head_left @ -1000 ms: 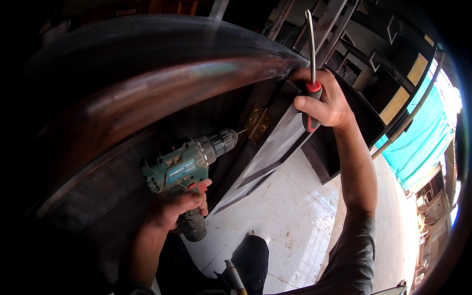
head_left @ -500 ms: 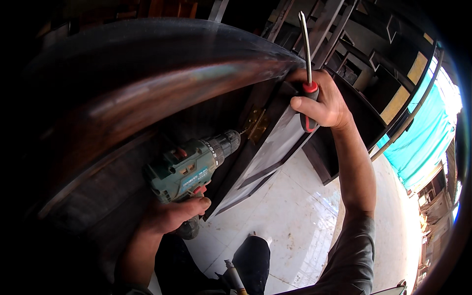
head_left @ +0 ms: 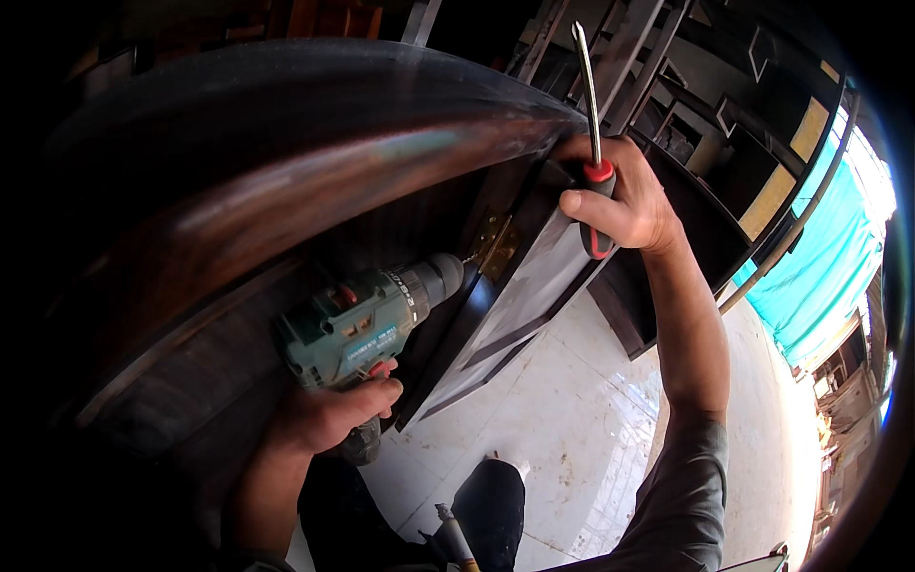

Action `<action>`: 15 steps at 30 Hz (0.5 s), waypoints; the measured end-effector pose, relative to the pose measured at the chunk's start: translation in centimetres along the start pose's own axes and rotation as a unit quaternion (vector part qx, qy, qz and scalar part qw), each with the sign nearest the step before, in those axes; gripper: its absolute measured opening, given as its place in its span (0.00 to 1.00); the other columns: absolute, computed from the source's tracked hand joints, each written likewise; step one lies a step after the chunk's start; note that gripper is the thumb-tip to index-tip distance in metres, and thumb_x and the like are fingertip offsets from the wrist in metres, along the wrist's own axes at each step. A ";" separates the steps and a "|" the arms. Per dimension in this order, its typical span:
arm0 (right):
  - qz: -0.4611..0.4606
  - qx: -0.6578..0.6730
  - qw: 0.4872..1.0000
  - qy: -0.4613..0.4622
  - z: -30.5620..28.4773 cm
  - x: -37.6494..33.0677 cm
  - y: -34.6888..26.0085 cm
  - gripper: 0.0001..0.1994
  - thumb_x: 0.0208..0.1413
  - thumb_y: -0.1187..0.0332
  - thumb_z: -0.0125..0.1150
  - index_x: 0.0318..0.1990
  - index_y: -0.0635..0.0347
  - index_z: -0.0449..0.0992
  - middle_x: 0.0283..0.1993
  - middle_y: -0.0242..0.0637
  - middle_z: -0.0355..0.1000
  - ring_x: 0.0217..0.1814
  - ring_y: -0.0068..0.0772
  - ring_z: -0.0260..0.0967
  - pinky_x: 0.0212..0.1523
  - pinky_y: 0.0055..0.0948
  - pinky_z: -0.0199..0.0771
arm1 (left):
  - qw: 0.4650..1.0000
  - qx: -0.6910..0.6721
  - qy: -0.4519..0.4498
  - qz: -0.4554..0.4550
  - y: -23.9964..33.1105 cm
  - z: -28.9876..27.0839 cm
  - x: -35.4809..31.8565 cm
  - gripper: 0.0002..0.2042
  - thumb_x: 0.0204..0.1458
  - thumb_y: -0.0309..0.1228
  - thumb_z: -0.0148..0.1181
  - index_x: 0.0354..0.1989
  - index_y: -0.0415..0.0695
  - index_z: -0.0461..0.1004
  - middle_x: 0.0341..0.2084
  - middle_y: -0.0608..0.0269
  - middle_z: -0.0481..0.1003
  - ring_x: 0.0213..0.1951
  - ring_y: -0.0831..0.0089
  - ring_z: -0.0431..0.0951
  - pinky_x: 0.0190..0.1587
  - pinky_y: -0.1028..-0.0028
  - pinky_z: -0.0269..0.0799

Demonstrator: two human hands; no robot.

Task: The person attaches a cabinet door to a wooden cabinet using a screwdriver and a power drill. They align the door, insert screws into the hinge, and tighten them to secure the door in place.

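My left hand (head_left: 348,415) is wrapped round the handle of a green cordless drill (head_left: 353,329), a finger at its red trigger. The drill points up and right, its thin bit at a brass hinge (head_left: 496,246) on the dark wood; whether the tip touches the hinge or a screw is too small to tell. My right hand (head_left: 634,205) grips the upper corner of a dark-framed door (head_left: 515,319) and pins a screwdriver (head_left: 598,172) under the thumb. Its handle is red and black, and its metal shank points up.
A large dark wooden cabinet (head_left: 315,181) with a curved-looking edge fills the left. Dark shelving (head_left: 743,143) stands at the upper right, before a turquoise sheet (head_left: 810,276). Pale tiled floor (head_left: 562,429) lies below. A cigarette (head_left: 457,539) shows at the lower edge.
The drill has shifted slightly left. A bright patch of light now falls on the door edge below the hinge, and the hinge shows more brightly. The screwdriver's tip has tilted slightly left.
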State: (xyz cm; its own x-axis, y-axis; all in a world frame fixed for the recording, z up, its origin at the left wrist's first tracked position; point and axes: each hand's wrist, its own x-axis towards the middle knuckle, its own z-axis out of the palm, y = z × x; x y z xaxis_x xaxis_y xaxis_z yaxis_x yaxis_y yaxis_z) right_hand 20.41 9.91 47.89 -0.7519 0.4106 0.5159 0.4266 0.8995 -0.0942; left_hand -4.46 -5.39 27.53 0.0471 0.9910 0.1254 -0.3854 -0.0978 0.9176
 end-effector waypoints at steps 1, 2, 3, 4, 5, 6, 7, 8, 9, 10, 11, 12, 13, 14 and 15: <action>-0.001 0.001 1.000 0.002 0.0 0.0 0.0 0.26 0.40 0.50 0.67 0.33 0.70 0.78 0.21 0.42 0.69 0.24 0.35 0.66 0.29 0.33 0.67 | 1.000 -0.003 0.008 0.000 -0.1 0.1 -0.1 0.12 0.45 0.16 0.61 0.39 0.39 0.71 0.28 0.68 0.71 0.26 0.81 0.72 0.28 0.77 0.73; -0.001 0.003 1.000 0.002 0.0 0.0 0.0 0.26 0.40 0.50 0.67 0.33 0.70 0.78 0.21 0.42 0.69 0.24 0.35 0.66 0.29 0.33 0.66 | 1.000 -0.006 0.016 0.000 -0.2 0.2 -0.1 0.12 0.45 0.16 0.62 0.38 0.39 0.71 0.28 0.68 0.71 0.26 0.81 0.72 0.28 0.77 0.73; -0.002 0.004 1.000 0.002 0.0 0.0 0.1 0.26 0.40 0.50 0.67 0.33 0.70 0.78 0.21 0.42 0.69 0.24 0.35 0.66 0.29 0.32 0.66 | 1.000 -0.009 0.017 0.003 -0.2 0.3 -0.1 0.11 0.45 0.16 0.62 0.37 0.40 0.71 0.28 0.68 0.71 0.25 0.81 0.72 0.28 0.77 0.73; -0.003 0.005 1.000 0.002 0.1 0.1 0.1 0.26 0.41 0.50 0.67 0.33 0.70 0.78 0.21 0.42 0.69 0.24 0.35 0.66 0.29 0.32 0.66 | 1.000 -0.013 0.017 0.006 -0.1 0.3 -0.1 0.11 0.45 0.16 0.61 0.36 0.40 0.71 0.28 0.68 0.71 0.25 0.82 0.72 0.28 0.77 0.73; -0.004 0.006 1.000 0.002 0.0 0.1 0.1 0.26 0.41 0.50 0.67 0.33 0.70 0.78 0.21 0.42 0.69 0.24 0.34 0.66 0.29 0.32 0.66 | 1.000 -0.017 0.017 0.009 0.0 0.3 0.0 0.10 0.45 0.15 0.61 0.35 0.40 0.72 0.28 0.69 0.71 0.25 0.82 0.72 0.27 0.77 0.73; -0.002 0.005 1.000 0.002 0.0 0.2 0.0 0.26 0.41 0.50 0.67 0.33 0.70 0.78 0.21 0.42 0.69 0.24 0.34 0.66 0.29 0.32 0.66 | 1.000 -0.004 0.011 0.013 0.0 0.2 -0.1 0.10 0.45 0.15 0.61 0.35 0.40 0.71 0.28 0.69 0.71 0.25 0.82 0.72 0.27 0.77 0.73; 0.000 0.004 1.000 0.002 -0.1 0.2 -0.1 0.26 0.40 0.49 0.67 0.33 0.70 0.78 0.21 0.42 0.69 0.24 0.34 0.66 0.29 0.32 0.66 | 1.000 0.009 0.005 0.018 -0.2 0.0 -0.1 0.10 0.45 0.15 0.61 0.35 0.40 0.71 0.28 0.69 0.71 0.25 0.82 0.72 0.28 0.77 0.73; 0.002 0.003 1.000 0.002 -0.1 0.3 -0.2 0.26 0.40 0.49 0.67 0.33 0.70 0.78 0.21 0.42 0.69 0.24 0.34 0.66 0.29 0.32 0.66 | 1.000 0.021 -0.002 0.022 -0.3 -0.1 -0.1 0.10 0.45 0.15 0.61 0.35 0.41 0.71 0.28 0.69 0.71 0.25 0.82 0.72 0.28 0.77 0.73; 0.001 0.001 1.000 0.004 -0.2 0.3 -0.2 0.26 0.40 0.49 0.67 0.32 0.70 0.78 0.21 0.41 0.69 0.24 0.34 0.65 0.29 0.32 0.66 | 1.000 0.008 -0.006 0.019 -0.1 -0.1 -0.1 0.10 0.45 0.15 0.61 0.35 0.41 0.71 0.29 0.69 0.71 0.25 0.82 0.72 0.28 0.77 0.73; 0.001 -0.001 1.000 0.006 -0.2 0.4 -0.2 0.27 0.40 0.48 0.67 0.32 0.70 0.78 0.21 0.41 0.69 0.23 0.34 0.65 0.28 0.32 0.66 | 1.000 -0.006 -0.009 0.016 0.1 0.0 -0.1 0.10 0.45 0.15 0.61 0.35 0.41 0.71 0.29 0.69 0.71 0.25 0.82 0.72 0.28 0.77 0.73; 0.000 -0.002 1.000 0.008 -0.1 0.3 -0.1 0.27 0.40 0.48 0.66 0.32 0.69 0.79 0.21 0.41 0.69 0.23 0.34 0.65 0.28 0.32 0.66 | 1.000 -0.019 -0.012 0.013 0.1 0.1 -0.1 0.10 0.46 0.15 0.61 0.35 0.41 0.71 0.29 0.69 0.71 0.25 0.82 0.72 0.28 0.77 0.73; 0.004 -0.003 1.000 0.004 -0.1 0.2 -0.1 0.27 0.40 0.47 0.66 0.32 0.69 0.79 0.21 0.41 0.69 0.23 0.34 0.65 0.28 0.32 0.66 | 1.000 -0.018 -0.011 0.007 0.0 0.2 -0.2 0.09 0.46 0.16 0.61 0.35 0.41 0.71 0.29 0.69 0.71 0.25 0.81 0.73 0.28 0.77 0.73; 0.008 -0.005 1.000 0.000 -0.1 0.0 -0.1 0.27 0.40 0.47 0.66 0.32 0.69 0.79 0.20 0.41 0.69 0.23 0.34 0.65 0.28 0.32 0.66 | 1.000 -0.016 -0.009 0.001 0.0 0.2 -0.2 0.09 0.46 0.16 0.61 0.34 0.41 0.71 0.29 0.68 0.72 0.25 0.81 0.73 0.28 0.77 0.73; 0.012 -0.006 1.000 -0.003 -0.2 0.0 0.0 0.27 0.40 0.47 0.66 0.32 0.69 0.79 0.20 0.41 0.69 0.23 0.34 0.65 0.28 0.32 0.66 | 1.000 -0.014 -0.007 -0.005 0.0 0.3 -0.2 0.09 0.46 0.17 0.61 0.34 0.41 0.71 0.29 0.68 0.72 0.25 0.80 0.73 0.28 0.76 0.74; 0.011 -0.003 1.000 -0.001 -0.2 0.0 0.0 0.27 0.40 0.47 0.66 0.32 0.69 0.79 0.20 0.41 0.69 0.23 0.34 0.65 0.28 0.32 0.66 | 1.000 -0.010 -0.014 0.000 0.1 0.2 -0.1 0.08 0.47 0.17 0.61 0.34 0.41 0.71 0.29 0.68 0.72 0.25 0.80 0.74 0.28 0.76 0.74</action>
State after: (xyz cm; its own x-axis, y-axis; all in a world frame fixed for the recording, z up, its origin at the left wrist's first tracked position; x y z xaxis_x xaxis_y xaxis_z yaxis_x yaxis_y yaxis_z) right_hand 20.47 9.86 48.03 -0.7433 0.4314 0.5113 0.4471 0.8889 -0.1001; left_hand -4.35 -5.53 27.71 0.0731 0.9881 0.1356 -0.4038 -0.0950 0.9099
